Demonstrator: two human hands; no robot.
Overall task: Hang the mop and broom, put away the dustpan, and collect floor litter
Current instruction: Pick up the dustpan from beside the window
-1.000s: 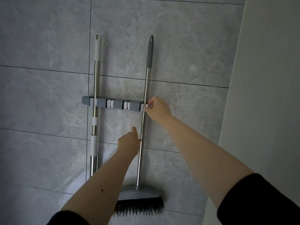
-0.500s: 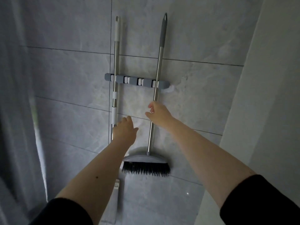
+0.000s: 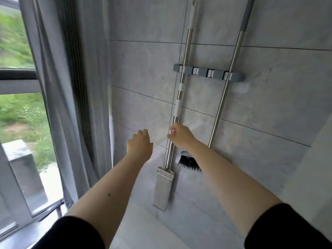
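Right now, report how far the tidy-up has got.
Done: the mop and broom both sit in the grey wall rack, heads hanging free. In hand: nothing; the left hand and right hand are empty, the right in front of the mop pole. Left: the dustpan and floor litter, neither in view.

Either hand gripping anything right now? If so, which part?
Nothing is held. The left hand hangs free; the right hand is loosely curled in front of the steel-handled flat mop, not closed around it.
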